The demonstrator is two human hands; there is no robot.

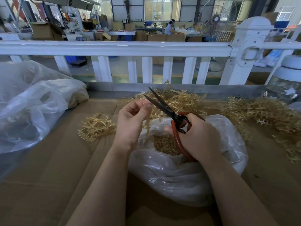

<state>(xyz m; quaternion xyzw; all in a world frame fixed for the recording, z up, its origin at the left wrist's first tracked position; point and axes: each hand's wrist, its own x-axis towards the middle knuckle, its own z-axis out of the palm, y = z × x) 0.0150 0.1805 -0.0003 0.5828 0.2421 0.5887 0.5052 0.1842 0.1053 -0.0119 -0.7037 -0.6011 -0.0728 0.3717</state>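
Scissors with black blades and red-brown loop handles (162, 106) sit between the hands, above a clear plastic bag of small tan pieces (187, 176). Their blades are parted and point up and to the left. A thin tan plastic strip (147, 128) hangs from the left hand, its top just beside the lower blade. Heaps of tan plastic sprigs (260, 115) lie behind and to the right on the cardboard-covered table (48, 176). A large crumpled clear bag (32, 103) sits at the left, with a white railing (114, 48) beyond. The left hand (130, 121) pinches the strip in curled fingertips; the right hand (200, 136) grips the scissors' handles.
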